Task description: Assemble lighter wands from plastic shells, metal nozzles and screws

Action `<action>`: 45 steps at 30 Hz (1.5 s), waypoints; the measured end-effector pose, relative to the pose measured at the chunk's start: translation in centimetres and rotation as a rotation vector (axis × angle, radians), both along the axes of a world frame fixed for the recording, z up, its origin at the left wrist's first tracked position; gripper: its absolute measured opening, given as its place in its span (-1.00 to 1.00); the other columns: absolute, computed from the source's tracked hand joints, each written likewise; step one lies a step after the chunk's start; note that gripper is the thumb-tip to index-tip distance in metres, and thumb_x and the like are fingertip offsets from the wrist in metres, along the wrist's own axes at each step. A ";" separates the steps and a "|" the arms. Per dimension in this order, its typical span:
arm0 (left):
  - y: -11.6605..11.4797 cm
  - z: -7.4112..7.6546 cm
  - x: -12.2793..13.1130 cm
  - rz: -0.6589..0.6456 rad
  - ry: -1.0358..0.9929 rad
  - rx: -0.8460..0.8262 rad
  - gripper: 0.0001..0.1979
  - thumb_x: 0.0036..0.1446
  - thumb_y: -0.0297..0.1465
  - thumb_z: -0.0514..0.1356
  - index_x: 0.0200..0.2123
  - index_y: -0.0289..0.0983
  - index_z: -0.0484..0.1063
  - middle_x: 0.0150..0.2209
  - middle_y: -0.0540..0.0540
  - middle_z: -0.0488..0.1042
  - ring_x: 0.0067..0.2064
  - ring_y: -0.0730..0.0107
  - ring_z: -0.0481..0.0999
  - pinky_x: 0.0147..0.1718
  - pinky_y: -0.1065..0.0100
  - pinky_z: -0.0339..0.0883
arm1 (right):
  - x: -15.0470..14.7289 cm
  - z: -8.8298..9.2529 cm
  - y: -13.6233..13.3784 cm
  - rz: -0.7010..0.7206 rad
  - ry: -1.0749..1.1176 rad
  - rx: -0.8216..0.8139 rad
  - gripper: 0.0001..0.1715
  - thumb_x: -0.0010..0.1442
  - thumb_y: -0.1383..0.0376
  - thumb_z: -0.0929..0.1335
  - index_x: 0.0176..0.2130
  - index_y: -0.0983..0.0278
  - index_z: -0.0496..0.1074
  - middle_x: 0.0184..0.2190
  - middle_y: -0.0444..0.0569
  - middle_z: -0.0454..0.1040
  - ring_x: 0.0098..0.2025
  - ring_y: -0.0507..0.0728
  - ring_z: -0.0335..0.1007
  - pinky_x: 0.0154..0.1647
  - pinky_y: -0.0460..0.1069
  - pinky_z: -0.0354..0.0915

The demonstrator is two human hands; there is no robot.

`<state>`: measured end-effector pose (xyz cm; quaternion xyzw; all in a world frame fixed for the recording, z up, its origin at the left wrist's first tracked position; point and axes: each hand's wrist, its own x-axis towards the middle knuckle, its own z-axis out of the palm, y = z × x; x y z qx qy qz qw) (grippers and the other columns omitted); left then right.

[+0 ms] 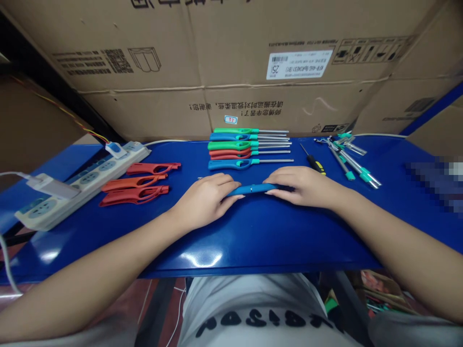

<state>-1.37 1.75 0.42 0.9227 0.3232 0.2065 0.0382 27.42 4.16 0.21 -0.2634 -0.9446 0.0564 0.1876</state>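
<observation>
A blue lighter handle shell lies on the blue table, and both hands press on it. My left hand covers its left end with fingers curled over it. My right hand holds its right end, fingers closed on top. Just behind them lies a row of assembled long-nosed lighters in green, blue and red, metal tubes pointing right. Three red handle shells lie to the left.
A white power strip with plugs sits at the far left. A black-and-yellow screwdriver and several metal tubes with teal ends lie at the right. Cardboard boxes wall off the back.
</observation>
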 end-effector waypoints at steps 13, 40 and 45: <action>1.2 -0.1 -0.7 -0.026 -0.254 -0.057 -0.71 0.33 -0.26 0.21 -0.01 -0.32 0.53 -0.10 -0.17 0.62 -0.09 0.27 0.61 -0.05 0.33 0.43 | 0.9 0.7 0.2 -0.099 0.045 0.145 -0.78 0.36 0.25 0.30 -0.16 0.33 0.48 -0.30 0.07 0.56 -0.26 0.17 0.50 -0.23 0.02 0.35; -0.1 -0.2 -0.2 -0.023 -0.061 0.078 -0.60 0.37 -0.16 0.12 0.04 -0.32 0.54 -0.18 -0.14 0.66 -0.25 0.24 0.67 -0.26 0.31 0.52 | -1.1 0.0 -1.0 0.023 0.294 0.086 -0.67 0.29 0.23 0.40 0.04 0.22 0.40 -0.06 0.06 0.53 -0.01 0.17 0.48 0.04 0.08 0.41; -0.4 -0.5 0.0 -0.018 -0.124 -0.039 -0.61 0.36 -0.16 0.14 0.05 -0.30 0.53 -0.08 -0.12 0.65 -0.13 0.25 0.67 -0.13 0.33 0.51 | -1.6 0.3 -1.3 0.096 0.233 0.213 -0.83 0.30 0.28 0.39 -0.10 0.28 0.45 -0.19 0.07 0.54 -0.16 0.14 0.49 -0.14 0.03 0.43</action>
